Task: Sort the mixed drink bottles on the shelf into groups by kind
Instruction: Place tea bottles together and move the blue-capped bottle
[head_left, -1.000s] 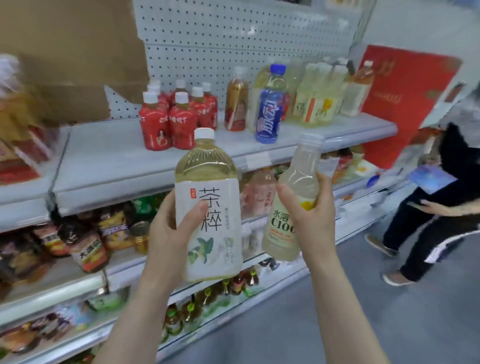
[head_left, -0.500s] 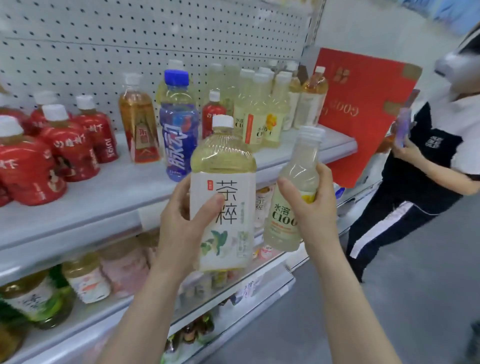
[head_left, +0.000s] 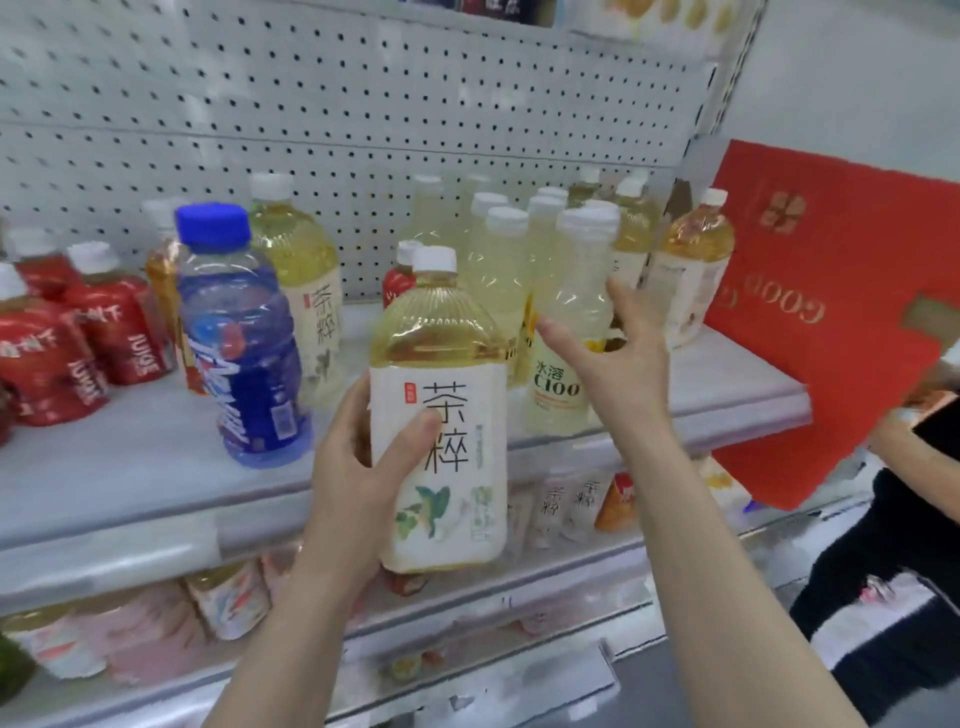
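C100 bottle (head_left: 563, 364), head view: half a second ago held up in front of the shelf (head_left: 130, 467); now down at its front edge, just before the group of pale yellow bottles (head_left: 498, 260), label outward.
Right hand (head_left: 618, 364): thumb and fingers stretched out on either side of the C100 bottle, touching it, not curled round it.
Tea bottle (head_left: 439, 415): as before, upright in the air in front of the shelf edge; white cap, pale golden drink inside.
Left hand (head_left: 363, 467): wrapped round the tea bottle's label, thumb across the front.
Shelf, left to right: red bottles (head_left: 47, 364) grouped at the left; blue bottle (head_left: 244, 353) near the front; second tea bottle (head_left: 301, 280) behind it; small red bottle (head_left: 400, 280) partly hidden by the held tea bottle; amber bottle (head_left: 691, 275) at the right end.
Lower shelf (head_left: 571, 566): more bottles, blurred.
Behind: white pegboard (head_left: 363, 130).
Right side: red sign (head_left: 831, 312) past the shelf end; another person (head_left: 909, 519) at the frame edge.
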